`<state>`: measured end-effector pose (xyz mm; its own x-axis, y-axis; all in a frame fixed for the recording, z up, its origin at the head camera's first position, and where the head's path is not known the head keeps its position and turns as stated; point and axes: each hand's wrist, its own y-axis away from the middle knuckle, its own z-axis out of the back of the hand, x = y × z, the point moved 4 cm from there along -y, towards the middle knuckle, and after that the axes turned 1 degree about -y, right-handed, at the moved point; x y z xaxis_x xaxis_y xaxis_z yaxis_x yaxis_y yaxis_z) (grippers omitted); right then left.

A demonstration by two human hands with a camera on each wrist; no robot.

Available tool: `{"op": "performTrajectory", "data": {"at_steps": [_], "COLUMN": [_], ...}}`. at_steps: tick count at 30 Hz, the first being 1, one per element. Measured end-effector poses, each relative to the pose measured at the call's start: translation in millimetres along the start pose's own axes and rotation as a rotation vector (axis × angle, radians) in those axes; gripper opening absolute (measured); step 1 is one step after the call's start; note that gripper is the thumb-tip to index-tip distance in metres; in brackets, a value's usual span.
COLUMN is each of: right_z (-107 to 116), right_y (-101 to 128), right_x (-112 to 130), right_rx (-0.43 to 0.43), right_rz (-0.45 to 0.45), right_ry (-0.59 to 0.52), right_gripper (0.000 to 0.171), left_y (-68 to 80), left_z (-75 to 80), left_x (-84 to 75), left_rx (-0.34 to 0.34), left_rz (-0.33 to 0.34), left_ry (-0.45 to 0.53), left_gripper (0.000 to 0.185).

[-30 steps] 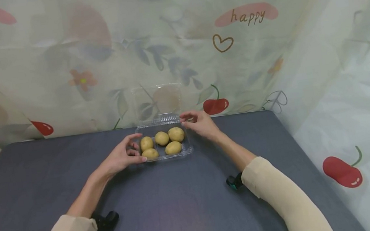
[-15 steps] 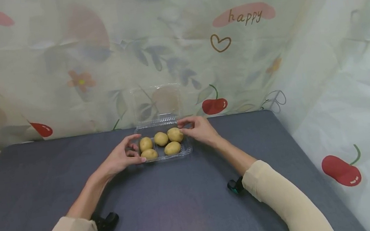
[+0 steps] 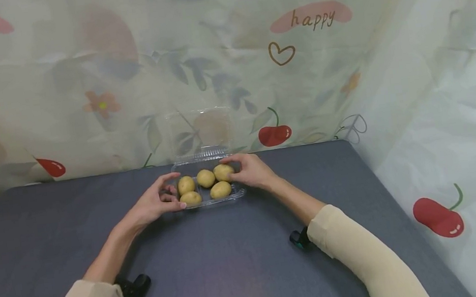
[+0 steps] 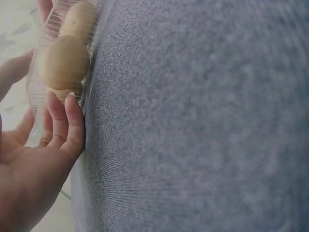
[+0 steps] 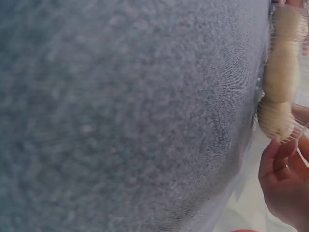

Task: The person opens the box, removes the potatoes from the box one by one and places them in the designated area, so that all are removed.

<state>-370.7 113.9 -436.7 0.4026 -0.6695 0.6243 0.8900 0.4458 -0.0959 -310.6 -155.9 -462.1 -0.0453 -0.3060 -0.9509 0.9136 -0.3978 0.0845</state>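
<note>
A clear plastic clamshell box (image 3: 218,201) lies at the far edge of the table, its transparent lid (image 3: 200,131) raised behind it. Several yellow potatoes rest inside, two of them at the left, a front potato (image 3: 221,190) right of centre. My left hand (image 3: 155,200) holds the box by its left end, thumb at the front corner and index finger at the back. With thumb and index finger, my right hand (image 3: 254,171) pinches the back right potato (image 3: 223,172) inside the box. In the right wrist view its other fingers (image 5: 270,157) are beside the box's wall.
A dark grey cloth-covered table (image 3: 216,260) spreads in front of the box. Behind it hangs a pale printed curtain (image 3: 215,37), with another pale sheet (image 3: 474,114) at the right. A black wrist camera (image 3: 136,286) is on the left forearm, and another wrist camera (image 3: 299,238) on the right.
My right hand has moved left and toward me, from the box's back right corner onto the back right potato. The left hand keeps its place on the box.
</note>
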Motion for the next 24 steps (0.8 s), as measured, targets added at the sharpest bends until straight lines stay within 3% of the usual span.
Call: {"op": "performTrajectory", "data": {"at_steps": [7,15,24], "right_z": [-5,-13,-15], "right_y": [-4,-8,-9], "right_x": [4,8,6], "right_rx": [0.062,0.181,0.151], "right_rz": [0.061,0.057,0.064], "right_ry": [0.112,0.224,0.209], "right_gripper": [0.051,0.058,0.053], "left_y": [0.0,-1.7,-1.7], "left_z": [0.4,1.0,0.3], "left_x": [0.8,2.5,4.1], "left_rx": [0.002,0.003,-0.003], "left_rz": [-0.011,-0.011,0.001], "left_ry": [0.004,0.015,0.007], "left_gripper": [0.085,0.085,0.085]}}
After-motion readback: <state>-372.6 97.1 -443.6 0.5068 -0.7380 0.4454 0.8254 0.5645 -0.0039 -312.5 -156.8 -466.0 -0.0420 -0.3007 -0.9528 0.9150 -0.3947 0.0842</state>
